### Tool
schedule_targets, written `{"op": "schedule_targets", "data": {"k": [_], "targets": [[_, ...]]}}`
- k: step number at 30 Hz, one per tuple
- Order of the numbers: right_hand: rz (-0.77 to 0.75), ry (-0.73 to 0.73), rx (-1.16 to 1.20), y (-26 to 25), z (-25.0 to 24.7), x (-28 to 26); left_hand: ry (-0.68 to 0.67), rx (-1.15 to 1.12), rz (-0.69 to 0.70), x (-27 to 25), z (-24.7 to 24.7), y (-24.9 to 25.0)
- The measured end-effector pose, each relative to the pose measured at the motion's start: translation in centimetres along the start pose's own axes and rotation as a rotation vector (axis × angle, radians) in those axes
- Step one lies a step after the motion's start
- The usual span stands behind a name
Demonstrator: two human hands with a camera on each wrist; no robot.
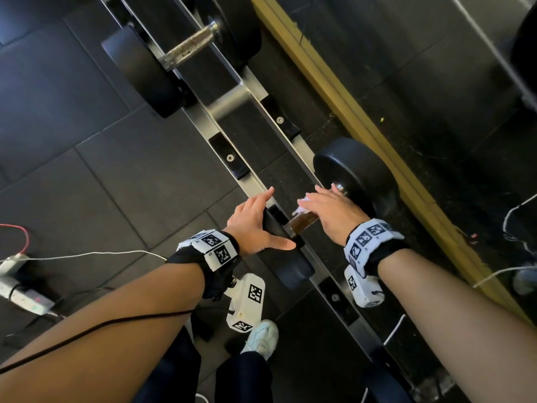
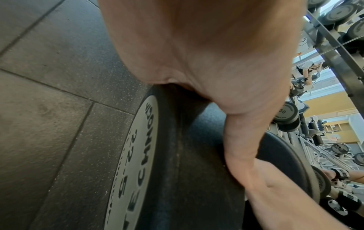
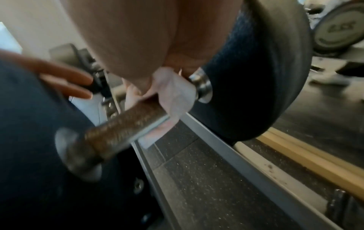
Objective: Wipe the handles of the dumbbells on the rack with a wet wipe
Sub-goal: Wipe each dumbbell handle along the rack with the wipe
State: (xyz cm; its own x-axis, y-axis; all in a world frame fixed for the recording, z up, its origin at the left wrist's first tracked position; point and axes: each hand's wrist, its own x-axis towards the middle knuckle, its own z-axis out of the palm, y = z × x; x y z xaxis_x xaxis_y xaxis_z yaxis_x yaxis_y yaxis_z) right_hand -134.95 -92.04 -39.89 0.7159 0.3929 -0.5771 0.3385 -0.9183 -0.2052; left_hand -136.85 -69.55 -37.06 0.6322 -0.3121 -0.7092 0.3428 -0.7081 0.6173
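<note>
White wet wipe (image 3: 173, 93) is wrapped over the knurled handle (image 3: 126, 124) of the near dumbbell (image 1: 356, 173), lower centre of the head view, on the rack (image 1: 232, 103). Right hand (image 1: 331, 212) grips wipe and handle. Left hand (image 1: 255, 225) rests with straight fingers on the near weight head (image 2: 138, 155).

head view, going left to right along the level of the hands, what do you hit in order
Power strip on the floor → left hand resting on the near dumbbell head → bare handle → wet wipe → right hand wrapped over the handle → far dumbbell head → wooden strip.
</note>
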Motion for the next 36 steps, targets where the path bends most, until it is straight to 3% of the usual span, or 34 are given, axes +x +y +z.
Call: {"op": "schedule_targets", "data": {"k": [6, 11, 12, 15, 16, 19, 23, 27, 29, 31, 33, 36], "targets": [[-0.07, 0.04, -0.003, -1.3, -1.2, -0.6, -0.003, -0.002, 0.004, 0.1, 0.0, -0.1], [-0.102, 0.003, 0.424, -2.7, -1.9, -1.9, 0.013, -0.006, 0.009, 0.2, 0.1, -0.3], [-0.093, 0.03, 0.435, -2.6, -2.4, -1.5, 0.011, -0.011, 0.009, 0.2, 0.2, -0.3], [0.026, 0.354, 0.379, -1.8, -2.9, -0.2, 0.002, -0.024, 0.004, 0.2, 0.1, -0.4], [0.081, 0.346, 0.321, -1.5, -2.8, 0.0, 0.0, -0.022, 0.001, 0.2, 0.0, -0.4], [0.158, 0.112, 0.092, -1.3, -1.4, -0.1, 0.001, -0.011, -0.008, 0.3, 0.0, -0.2], [0.052, 0.22, 0.282, -2.4, -0.5, -2.4, -0.002, -0.021, -0.009, 0.1, 0.0, -0.1], [-0.048, 0.046, 0.392, -3.3, -1.5, -2.8, -0.002, -0.028, -0.016, 0.1, 0.0, 0.0], [0.031, 0.132, 0.503, -2.5, -2.4, -2.4, -0.008, -0.028, -0.015, 0.0, -0.1, 0.0], [0.11, 0.322, 0.607, -1.7, -3.0, -2.1, -0.012, -0.027, -0.013, 0.1, 0.0, -0.1], [0.101, 0.393, 0.566, -1.6, -2.9, -1.6, -0.011, -0.026, -0.01, 0.3, 0.0, -0.2], [0.066, 0.169, 0.272, -2.6, -1.6, -1.5, -0.005, -0.017, -0.01, 0.4, 0.1, -0.3]]}}
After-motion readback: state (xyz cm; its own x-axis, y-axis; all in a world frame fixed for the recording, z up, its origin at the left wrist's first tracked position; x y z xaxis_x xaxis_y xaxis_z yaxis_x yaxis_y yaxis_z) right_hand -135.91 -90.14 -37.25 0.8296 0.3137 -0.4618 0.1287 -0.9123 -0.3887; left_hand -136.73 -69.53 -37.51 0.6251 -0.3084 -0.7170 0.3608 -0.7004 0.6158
